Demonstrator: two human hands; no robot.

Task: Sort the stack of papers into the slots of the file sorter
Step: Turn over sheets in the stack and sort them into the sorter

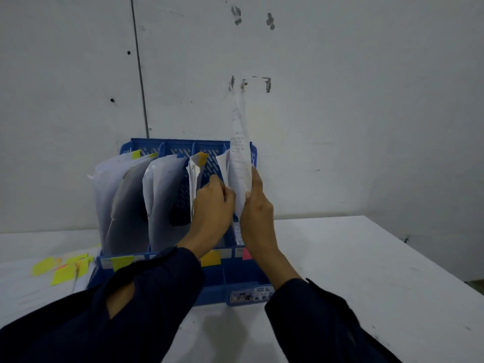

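Observation:
A blue file sorter [180, 146] with several upright slots stands on a white table against the wall. White papers [115, 195] curl in the two left slots, and a sheet with an orange tab [195, 176] leans in the third. My right hand [255, 205] grips a printed white sheet [239, 142] that stands tall over the rightmost slot. My left hand [213, 203] is curled beside that sheet, fingers against the papers in that slot. Coloured labels [210, 258] are stuck along the sorter's front rail.
Yellow and pink sticky notes [62, 269] lie on a white sheet left of the sorter. The white table [366, 271] stretches right, its edge slanting down at the far right. A grey wall stands right behind the sorter.

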